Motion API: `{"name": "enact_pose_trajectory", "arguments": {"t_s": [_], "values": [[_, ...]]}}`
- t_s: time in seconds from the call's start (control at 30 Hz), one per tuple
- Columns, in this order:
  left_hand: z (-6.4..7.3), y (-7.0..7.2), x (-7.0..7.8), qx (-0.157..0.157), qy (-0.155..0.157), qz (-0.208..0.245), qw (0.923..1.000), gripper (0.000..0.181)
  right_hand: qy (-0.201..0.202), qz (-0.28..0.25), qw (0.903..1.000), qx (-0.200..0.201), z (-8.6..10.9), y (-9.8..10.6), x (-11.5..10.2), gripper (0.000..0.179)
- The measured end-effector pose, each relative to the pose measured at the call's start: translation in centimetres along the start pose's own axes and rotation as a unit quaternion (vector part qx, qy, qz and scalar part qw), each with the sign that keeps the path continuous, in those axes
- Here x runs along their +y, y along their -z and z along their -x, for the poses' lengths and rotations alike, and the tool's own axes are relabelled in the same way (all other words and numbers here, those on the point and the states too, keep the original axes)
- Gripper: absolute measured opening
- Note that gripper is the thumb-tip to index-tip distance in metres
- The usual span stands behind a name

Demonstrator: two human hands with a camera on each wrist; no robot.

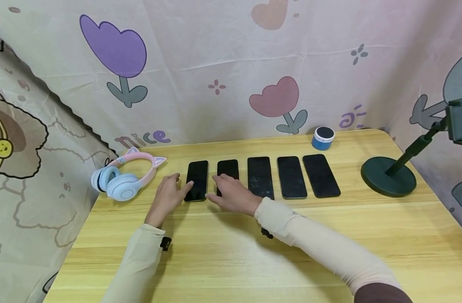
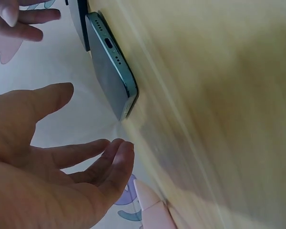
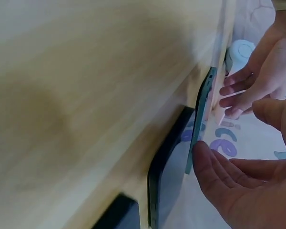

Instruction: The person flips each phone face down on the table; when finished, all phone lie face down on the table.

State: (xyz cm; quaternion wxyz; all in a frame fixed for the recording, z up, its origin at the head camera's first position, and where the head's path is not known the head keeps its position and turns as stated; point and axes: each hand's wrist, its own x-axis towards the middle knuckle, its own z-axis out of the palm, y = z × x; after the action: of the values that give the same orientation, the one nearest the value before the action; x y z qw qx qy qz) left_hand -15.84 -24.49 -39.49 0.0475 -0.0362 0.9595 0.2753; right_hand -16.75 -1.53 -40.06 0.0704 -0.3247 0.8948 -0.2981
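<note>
Several dark smartphones lie in a row on the wooden table. My left hand [image 1: 168, 198] is by the left side of the leftmost phone [image 1: 199, 179], its thumb overlapping that phone's edge in the head view. In the left wrist view the hand's fingers are spread, with nothing between them, and the phone's green-edged end [image 2: 115, 55] faces the camera. My right hand [image 1: 234, 195] hovers over the second phone [image 1: 228, 166], hiding its lower part. In the right wrist view the fingers of the right hand [image 3: 250, 176] are loosely bent and hold nothing.
Three more phones [image 1: 259, 174] continue the row to the right. Pink and blue cat-ear headphones [image 1: 125, 187] lie at the left edge. A small blue-and-white round speaker-like object [image 1: 322, 141] stands at the back. A dark green stand [image 1: 388, 176] is at the right on the table [image 1: 223, 269].
</note>
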Motion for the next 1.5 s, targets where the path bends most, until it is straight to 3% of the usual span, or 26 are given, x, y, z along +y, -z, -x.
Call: {"name": "enact_pose_trajectory", "arguments": {"t_s": [0.33, 0.5, 0.63, 0.8, 1.07, 1.5], "values": [[-1.0, -0.4, -0.3, -0.005, 0.016, 0.013, 0.9998, 0.065, -0.042, -0.064, 0.9969, 0.016, -2.3, -1.3, -0.1, 0.050], [-1.2, -0.7, -0.4, -0.012, 0.031, 0.014, 0.9994, 0.045, -0.077, -0.094, 0.9924, 0.018, -3.4, -1.8, 0.0, 0.033], [-1.4, -1.0, -0.5, -0.012, 0.037, 0.016, 0.9991, 0.045, -0.108, -0.117, 0.9872, 0.013, -4.2, -1.9, 0.0, 0.021], [-1.5, -1.3, -0.4, -0.017, 0.052, 0.027, 0.9982, 0.058, -0.139, -0.110, 0.9842, -0.001, -5.0, -2.0, -0.3, 0.025], [-1.7, -1.4, -0.1, -0.021, 0.072, 0.041, 0.9963, 0.059, -0.172, -0.094, 0.9805, -0.011, -6.0, -1.9, -0.8, 0.030], [-1.5, -1.4, -0.1, -0.006, 0.089, 0.065, 0.9939, 0.056, -0.167, -0.111, 0.9797, -0.006, -6.3, -2.4, -1.1, 0.029]]}}
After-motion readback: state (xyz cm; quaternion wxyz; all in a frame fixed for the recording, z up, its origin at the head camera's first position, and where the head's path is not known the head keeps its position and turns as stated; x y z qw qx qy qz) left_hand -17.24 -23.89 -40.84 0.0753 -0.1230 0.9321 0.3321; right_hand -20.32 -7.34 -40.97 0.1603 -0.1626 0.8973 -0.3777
